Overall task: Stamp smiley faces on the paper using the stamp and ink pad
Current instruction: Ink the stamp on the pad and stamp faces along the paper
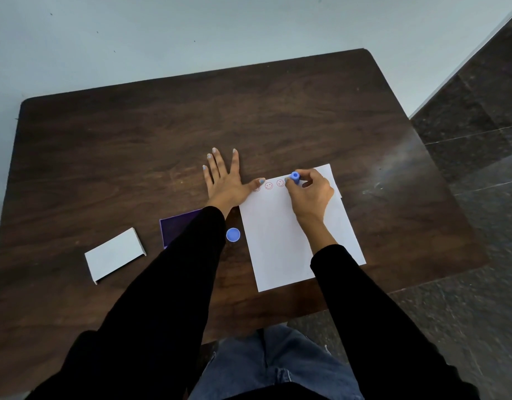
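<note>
Right hand (311, 192) clasping blue stamp (295, 178) upright at the paper (289, 241) top row, apparently pressing beside three red smileys (269, 185). Left hand (224, 180) flat, unclenched, thumb pinning the paper corner. Ink pad (174, 228) down-left, nearer the left arm.

The table (133, 157) is dark brown with a wood grain pattern, and on it the paper (280, 241) is white with three red smiley faces (268, 185) in outline along its far edge. Just left of the paper lies a round light blue cap (233, 234), further left a dark purple ink pad (177, 228), and then a plain white box lid (115, 254). At the far edge of the paper the stamp (295, 177) is blue, and both sleeves (174, 272) are black.
</note>
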`<state>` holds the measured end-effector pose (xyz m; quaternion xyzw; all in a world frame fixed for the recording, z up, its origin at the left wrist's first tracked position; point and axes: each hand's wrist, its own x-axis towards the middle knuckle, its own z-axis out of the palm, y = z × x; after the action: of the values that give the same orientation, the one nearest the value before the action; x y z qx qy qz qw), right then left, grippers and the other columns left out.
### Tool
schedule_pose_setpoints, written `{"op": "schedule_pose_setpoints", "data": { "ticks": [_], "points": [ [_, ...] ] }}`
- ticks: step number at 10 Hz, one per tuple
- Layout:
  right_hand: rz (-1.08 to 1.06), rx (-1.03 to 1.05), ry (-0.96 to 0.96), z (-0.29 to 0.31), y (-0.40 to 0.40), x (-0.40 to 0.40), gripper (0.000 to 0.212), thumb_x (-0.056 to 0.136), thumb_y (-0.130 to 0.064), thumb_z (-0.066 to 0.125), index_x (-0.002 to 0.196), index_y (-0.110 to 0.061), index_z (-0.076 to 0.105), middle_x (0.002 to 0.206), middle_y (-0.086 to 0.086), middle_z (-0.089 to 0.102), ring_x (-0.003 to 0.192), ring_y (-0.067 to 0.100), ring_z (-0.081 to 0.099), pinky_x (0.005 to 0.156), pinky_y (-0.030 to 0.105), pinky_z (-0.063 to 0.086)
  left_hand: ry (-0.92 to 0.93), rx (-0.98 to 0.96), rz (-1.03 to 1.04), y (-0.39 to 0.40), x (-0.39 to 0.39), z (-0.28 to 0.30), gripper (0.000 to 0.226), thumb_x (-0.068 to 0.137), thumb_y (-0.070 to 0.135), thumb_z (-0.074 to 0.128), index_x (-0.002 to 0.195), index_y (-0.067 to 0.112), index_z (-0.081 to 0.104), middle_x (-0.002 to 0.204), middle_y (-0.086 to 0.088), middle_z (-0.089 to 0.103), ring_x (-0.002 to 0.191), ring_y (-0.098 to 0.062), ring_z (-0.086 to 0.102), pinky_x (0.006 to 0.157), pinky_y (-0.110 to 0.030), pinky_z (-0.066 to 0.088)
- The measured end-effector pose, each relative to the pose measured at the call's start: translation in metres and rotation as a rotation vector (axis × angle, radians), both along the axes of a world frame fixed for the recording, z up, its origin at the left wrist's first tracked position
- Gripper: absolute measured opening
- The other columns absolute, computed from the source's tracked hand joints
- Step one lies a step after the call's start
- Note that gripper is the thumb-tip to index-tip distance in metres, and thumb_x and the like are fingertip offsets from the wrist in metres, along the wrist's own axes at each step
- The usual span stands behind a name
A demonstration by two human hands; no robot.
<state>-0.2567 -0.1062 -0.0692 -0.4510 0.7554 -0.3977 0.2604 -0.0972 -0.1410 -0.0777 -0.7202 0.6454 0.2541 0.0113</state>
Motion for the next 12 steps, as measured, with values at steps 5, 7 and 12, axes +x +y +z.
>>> {"op": "schedule_pose_setpoints", "data": {
  "ticks": [5, 7, 12],
  "points": [
    [0.086, 0.03, 0.091, 0.002, -0.002, -0.004, 0.021, 0.079, -0.021, 0.073, 0.096, -0.009, 0.069, 0.097, 0.008, 0.07, 0.092, 0.022, 0.06, 0.074, 0.026, 0.047, -0.002, -0.016, -0.001, 0.001, 0.001, 0.0, 0.097, 0.081, 0.074, 0.039, 0.148, 0.025, -0.012, 0.153, -0.017, -0.03, 0.141, -0.03, -0.029, 0.114, -0.046, -0.016],
    [0.095, 0.017, 0.128, 0.001, -0.002, -0.004, 0.021, 0.08, -0.021, 0.072, 0.097, -0.008, 0.069, 0.098, 0.009, 0.07, 0.093, 0.021, 0.058, 0.073, 0.022, 0.039, -0.003, -0.008, 0.003, 0.0, 0.001, 0.0, 0.098, 0.081, 0.074, 0.039, 0.148, 0.025, -0.013, 0.153, -0.017, -0.03, 0.14, -0.031, -0.03, 0.114, -0.046, -0.017],
    [-0.542, -0.244, -0.892, 0.062, -0.019, -0.032, 0.013, 0.066, -0.01, 0.081, 0.072, -0.012, 0.07, 0.064, -0.002, 0.066, 0.056, 0.006, 0.058, 0.065, 0.02, 0.052, 0.037, 0.009, 0.014, -0.003, 0.002, -0.005, 0.097, 0.079, 0.079, 0.031, 0.148, 0.026, -0.012, 0.152, -0.016, -0.031, 0.14, -0.03, -0.031, 0.112, -0.046, -0.019]
  ]
}}
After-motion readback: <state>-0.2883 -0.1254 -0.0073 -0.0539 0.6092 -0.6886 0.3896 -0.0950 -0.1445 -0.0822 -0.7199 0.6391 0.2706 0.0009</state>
